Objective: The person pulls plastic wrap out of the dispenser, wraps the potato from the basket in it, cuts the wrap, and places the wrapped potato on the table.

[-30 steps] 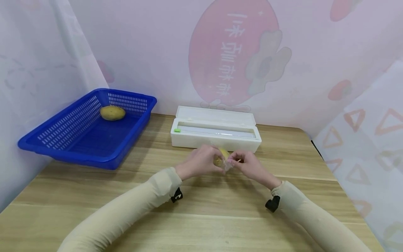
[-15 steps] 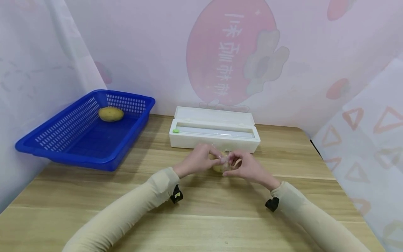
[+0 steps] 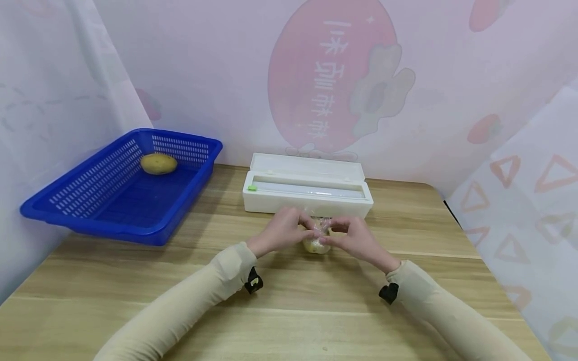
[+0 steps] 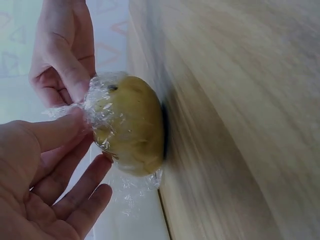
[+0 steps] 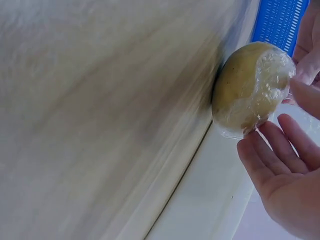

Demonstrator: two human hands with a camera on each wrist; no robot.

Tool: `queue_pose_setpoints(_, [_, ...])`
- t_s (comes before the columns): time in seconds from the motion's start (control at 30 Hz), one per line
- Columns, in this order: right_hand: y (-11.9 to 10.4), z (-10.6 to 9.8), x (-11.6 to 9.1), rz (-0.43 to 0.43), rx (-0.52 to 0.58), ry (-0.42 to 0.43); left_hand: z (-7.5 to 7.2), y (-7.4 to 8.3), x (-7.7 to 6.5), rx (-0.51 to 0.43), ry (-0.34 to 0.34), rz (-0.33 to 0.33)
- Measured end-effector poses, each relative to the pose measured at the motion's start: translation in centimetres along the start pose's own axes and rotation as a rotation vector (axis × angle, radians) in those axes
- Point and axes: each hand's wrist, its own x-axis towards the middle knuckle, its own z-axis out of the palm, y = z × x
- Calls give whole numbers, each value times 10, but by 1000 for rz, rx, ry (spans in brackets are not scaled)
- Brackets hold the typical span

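Note:
A yellow-brown potato (image 4: 140,120), wrapped in clear cling film (image 4: 102,107), rests on the wooden table in front of the white box. My left hand (image 3: 283,233) pinches gathered film at the top of the potato between thumb and forefinger; its other fingers are loosely bent beside the potato in the left wrist view. From the other side, my right hand (image 3: 358,241) pinches the same bunch of film. In the right wrist view, several right fingertips (image 5: 248,145) lie at the potato's lower end. Both hands partly hide the film in the head view.
Close behind the hands stands a white cling film box (image 3: 307,201), lid up, with a roll and a green slider (image 3: 252,188). At the left, a blue basket (image 3: 153,235) holds another potato (image 3: 158,164). A printed curtain (image 3: 217,65) borders the table (image 3: 289,321).
The wrapped potato shows more below the hands now. My fingers have gathered the film closer over it, and the right hand has shifted its grip. The box and basket stay put.

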Motion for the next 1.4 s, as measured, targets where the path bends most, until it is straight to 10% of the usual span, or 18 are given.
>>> queue_pose_setpoints(0.4, [0,-1,-1,42,81,-8,8,9,4,-144,118,-206])
queue_pose_setpoints(0.7, [6,3,0,-131,-206,10,10,13,3,-101,208,-285])
queue_pose_setpoints(1.03, [8,-3,5,-168,-251,-79,8,10,2,28,199,-197])
queue_pose_setpoints(1.4, [15,-6,10,-50,-95,-47,0,-5,7,14,-37,42])
